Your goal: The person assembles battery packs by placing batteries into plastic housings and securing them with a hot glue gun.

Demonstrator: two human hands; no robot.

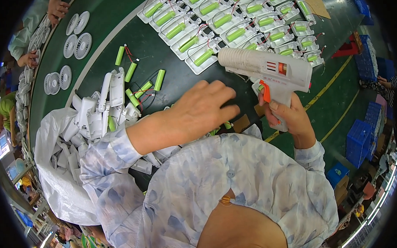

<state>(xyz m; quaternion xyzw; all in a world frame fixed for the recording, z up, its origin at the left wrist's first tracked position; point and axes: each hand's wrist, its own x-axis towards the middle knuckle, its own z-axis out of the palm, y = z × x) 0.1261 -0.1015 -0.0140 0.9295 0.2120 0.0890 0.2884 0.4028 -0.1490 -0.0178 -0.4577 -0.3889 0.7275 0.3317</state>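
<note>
A: State the layout.
B: The dark worktop (177, 83) carries rows of white casings (198, 70); a white bag (63, 201) of parts (69, 159) is at left.
A: Where is the glue gun (266, 67)?
B: Raised at right, nozzle (216, 54) pointing left. The right hand (296, 116) grips its handle (279, 97); the left hand (206, 106) is loosely spread. Green cells (159, 80) lie beyond the left hand

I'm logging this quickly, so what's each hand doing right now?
Left hand: open, loosely curved, with nothing visible in it.
Right hand: closed, holding the white glue gun by its handle.
</note>
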